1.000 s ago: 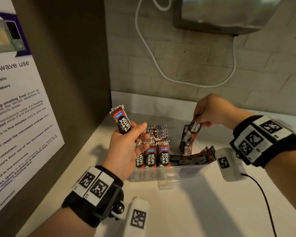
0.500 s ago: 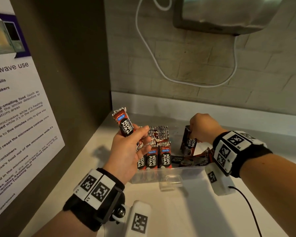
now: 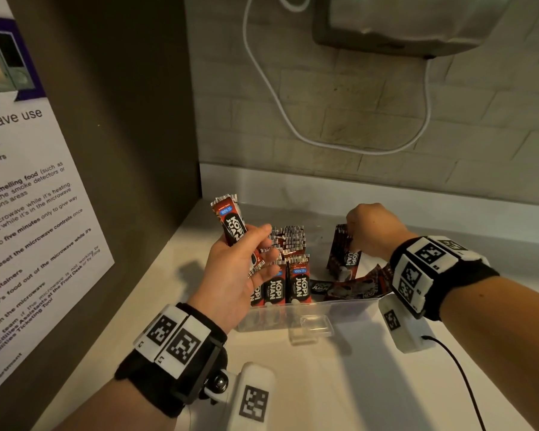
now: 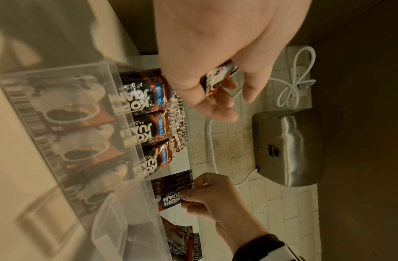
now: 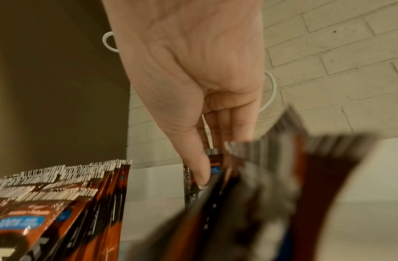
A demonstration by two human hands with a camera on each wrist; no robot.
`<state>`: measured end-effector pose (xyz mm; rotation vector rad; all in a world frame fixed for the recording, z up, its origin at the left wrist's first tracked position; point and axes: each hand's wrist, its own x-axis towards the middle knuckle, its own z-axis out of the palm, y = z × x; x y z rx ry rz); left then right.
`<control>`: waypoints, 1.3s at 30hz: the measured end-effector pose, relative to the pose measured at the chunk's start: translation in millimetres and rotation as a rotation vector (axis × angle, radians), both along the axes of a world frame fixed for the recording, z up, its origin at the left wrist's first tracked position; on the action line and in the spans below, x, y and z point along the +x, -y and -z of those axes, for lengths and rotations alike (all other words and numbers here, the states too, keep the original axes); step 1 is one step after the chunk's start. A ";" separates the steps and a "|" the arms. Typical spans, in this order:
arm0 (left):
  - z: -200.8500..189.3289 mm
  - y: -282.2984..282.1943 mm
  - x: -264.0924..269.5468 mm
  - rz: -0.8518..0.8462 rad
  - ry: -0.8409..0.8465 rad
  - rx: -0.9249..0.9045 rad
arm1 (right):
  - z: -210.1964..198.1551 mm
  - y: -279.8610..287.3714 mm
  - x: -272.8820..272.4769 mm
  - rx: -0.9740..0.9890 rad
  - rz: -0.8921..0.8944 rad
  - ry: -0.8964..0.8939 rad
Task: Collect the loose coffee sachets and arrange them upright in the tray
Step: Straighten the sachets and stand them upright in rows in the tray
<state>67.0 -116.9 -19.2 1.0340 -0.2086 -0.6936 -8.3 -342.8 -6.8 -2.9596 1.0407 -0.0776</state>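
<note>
Right hand [image 3: 372, 231], fingers and thumb pinched on the top edge of a coffee sachet [image 3: 343, 255], holding it upright inside the clear tray [image 3: 280, 318], right of the standing rows. Left hand [image 3: 241, 275] raised just above the tray's left end, fingers curled loosely round another sachet [image 3: 231, 220], printed face showing. Packed rows of upright sachets [image 3: 288, 241] filling the tray's left part; several loose sachets [image 3: 349, 287] lying flat in its right part, beneath the right wrist. Step in hand, by judgement: standing one sachet on end. Next move likely calls for sliding it against the standing rows so it stays up, then releasing and taking the left hand's sachet or a flat one. Risk: tipping over if released unsupported.
</note>
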 end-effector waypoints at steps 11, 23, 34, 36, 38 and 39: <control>-8.4 -3.7 -4.0 0.095 -0.069 0.011 | -17.3 -12.5 -3.3 -0.043 0.074 0.003; -10.2 -3.1 -15.2 0.219 0.151 0.131 | -72.7 -86.2 -4.3 0.629 -0.279 0.573; -7.1 -8.0 -12.4 0.215 0.196 0.151 | -78.0 -78.6 -15.1 0.984 -0.253 0.574; -7.2 -7.0 -13.1 0.219 0.202 0.156 | -81.9 -77.1 -18.3 1.014 -0.274 0.557; -6.1 -5.3 -12.6 0.208 0.198 0.178 | -87.6 -73.6 -21.1 0.993 -0.265 0.580; -4.8 -4.9 -11.9 0.198 0.191 0.189 | -91.0 -69.8 -22.5 0.968 -0.243 0.618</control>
